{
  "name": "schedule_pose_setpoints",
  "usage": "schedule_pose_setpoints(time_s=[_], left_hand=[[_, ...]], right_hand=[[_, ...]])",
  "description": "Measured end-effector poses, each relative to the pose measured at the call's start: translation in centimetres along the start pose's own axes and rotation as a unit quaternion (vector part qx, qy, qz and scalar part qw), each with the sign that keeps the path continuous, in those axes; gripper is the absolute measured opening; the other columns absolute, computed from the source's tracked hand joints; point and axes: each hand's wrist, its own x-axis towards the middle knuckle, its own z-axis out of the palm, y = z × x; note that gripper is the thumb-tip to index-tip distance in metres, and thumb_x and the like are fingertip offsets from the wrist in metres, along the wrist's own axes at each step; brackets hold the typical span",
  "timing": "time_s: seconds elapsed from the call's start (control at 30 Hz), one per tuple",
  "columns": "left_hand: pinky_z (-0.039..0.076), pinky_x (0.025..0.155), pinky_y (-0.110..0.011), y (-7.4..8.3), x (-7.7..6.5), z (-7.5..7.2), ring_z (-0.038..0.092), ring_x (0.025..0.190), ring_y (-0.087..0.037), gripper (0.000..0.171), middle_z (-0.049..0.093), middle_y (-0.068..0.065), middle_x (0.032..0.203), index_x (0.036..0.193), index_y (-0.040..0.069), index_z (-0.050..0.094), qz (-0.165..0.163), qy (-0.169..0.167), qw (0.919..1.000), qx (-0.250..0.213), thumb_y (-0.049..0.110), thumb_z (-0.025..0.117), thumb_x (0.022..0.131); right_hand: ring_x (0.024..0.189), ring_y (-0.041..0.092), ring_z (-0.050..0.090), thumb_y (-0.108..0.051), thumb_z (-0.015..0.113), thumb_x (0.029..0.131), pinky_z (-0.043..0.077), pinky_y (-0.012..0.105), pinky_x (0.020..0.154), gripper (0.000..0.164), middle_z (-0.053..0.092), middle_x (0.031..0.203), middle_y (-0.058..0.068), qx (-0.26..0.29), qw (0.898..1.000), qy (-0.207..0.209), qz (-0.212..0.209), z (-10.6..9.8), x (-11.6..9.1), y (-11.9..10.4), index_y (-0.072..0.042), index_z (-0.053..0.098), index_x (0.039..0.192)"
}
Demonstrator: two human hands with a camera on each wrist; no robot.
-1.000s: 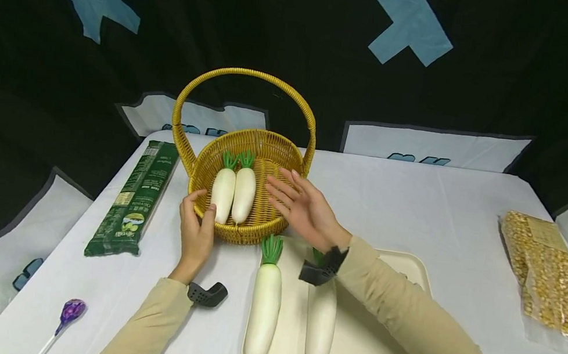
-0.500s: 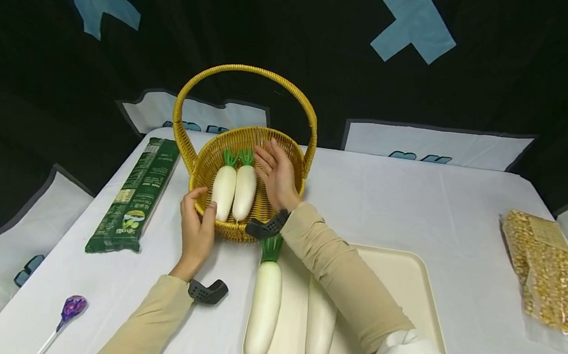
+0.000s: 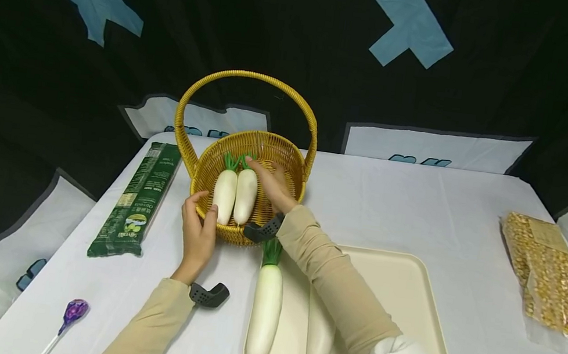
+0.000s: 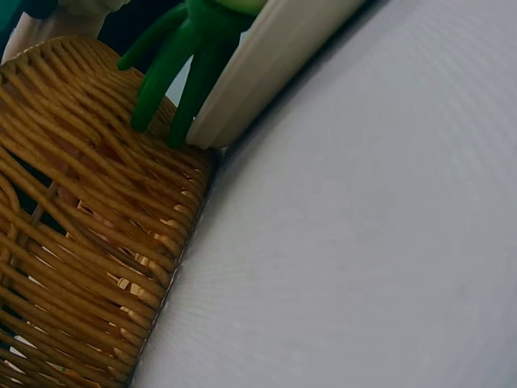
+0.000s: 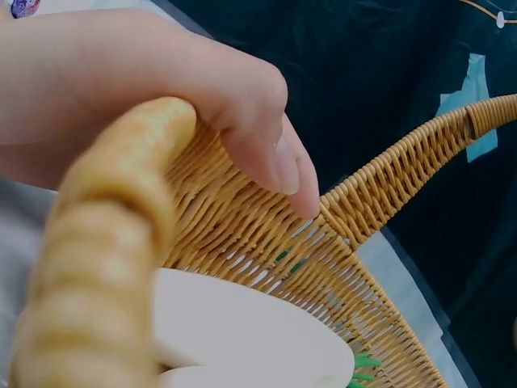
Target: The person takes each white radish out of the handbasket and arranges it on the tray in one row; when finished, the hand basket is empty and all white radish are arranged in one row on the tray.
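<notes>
Two white radishes (image 3: 224,196) with green tops lie side by side in the yellow wicker basket (image 3: 235,234). At the basket's left front, my left hand (image 3: 197,243) grips the rim, thumb on the inner side; the right wrist view shows this hand (image 5: 234,97) bent over the rim. My right hand (image 3: 273,187) reaches inside over the right part of the basket, its foremost tip at the leaves of the right radish (image 3: 245,196). Some of its fingers are in shadow and partly hidden. That radish's white body also fills the bottom of the right wrist view.
In front stands a cream tray (image 3: 393,283) with two larger radishes (image 3: 265,315), one partly under my right forearm. A green pasta packet (image 3: 136,201) lies left of the basket, a purple lollipop (image 3: 75,312) nearer front. A bag of corn kernels (image 3: 547,271) lies far right.
My right hand has moved left from above the basket's right rim into the basket, then lower to the right radish's leaves. My left hand has stayed at the rim.
</notes>
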Motion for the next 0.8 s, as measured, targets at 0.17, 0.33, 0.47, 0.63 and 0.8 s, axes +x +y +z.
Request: schedule_pose_setpoints(time_s=[0.17,0.33,0.47,0.63,0.8], left_hand=[[0.020,0.105,-0.046,0.02,-0.02,0.05,0.031,0.126,-0.027,0.039,0.036,-0.018,0.129,0.125,0.004,0.040,-0.002,-0.003,1.0000,0.000,0.014,0.045,0.088],[0.021,0.104,-0.047,0.00,-0.04,0.08,0.032,0.125,-0.028,0.039,0.036,-0.018,0.128,0.126,0.004,0.039,-0.003,-0.004,1.0000,0.002,0.014,0.045,0.088],[0.022,0.103,-0.045,-0.01,-0.06,0.05,0.033,0.124,-0.030,0.039,0.036,-0.019,0.128,0.125,0.004,0.040,-0.003,0.000,1.0000,0.002,0.014,0.045,0.088],[0.022,0.103,-0.044,-0.04,-0.01,0.02,0.033,0.124,-0.028,0.039,0.036,-0.018,0.129,0.125,0.004,0.039,-0.002,0.000,1.0000,0.003,0.014,0.045,0.088],[0.022,0.104,-0.045,-0.04,0.04,0.04,0.032,0.125,-0.028,0.040,0.036,-0.018,0.129,0.126,0.003,0.039,-0.004,-0.001,1.0000,0.006,0.015,0.045,0.088]], right_hand=[[0.124,0.032,0.040,-0.054,0.059,0.078,0.037,0.042,0.100,0.100,0.012,0.150,0.013,-0.084,0.994,-0.045,0.055,0.02,-0.14,0.10,-0.010,0.000,0.146],[0.087,0.026,0.060,-0.040,0.063,0.081,0.052,0.036,0.077,0.094,0.036,0.133,0.020,-0.150,0.980,-0.106,0.082,0.18,-0.35,0.11,-0.005,0.002,0.143],[0.065,0.022,0.060,-0.025,0.065,0.082,0.054,0.037,0.074,0.098,0.046,0.121,0.024,-0.130,0.981,-0.113,0.084,0.38,-0.43,0.18,-0.006,-0.008,0.143],[0.058,0.019,0.056,-0.017,0.066,0.081,0.053,0.039,0.076,0.102,0.044,0.121,0.026,-0.136,0.983,-0.110,0.062,0.52,-0.46,0.28,-0.010,-0.014,0.144],[0.064,0.022,0.056,-0.013,0.066,0.081,0.052,0.041,0.077,0.098,0.039,0.131,0.027,-0.154,0.982,-0.110,0.025,0.45,-0.42,0.29,-0.015,-0.008,0.146]])
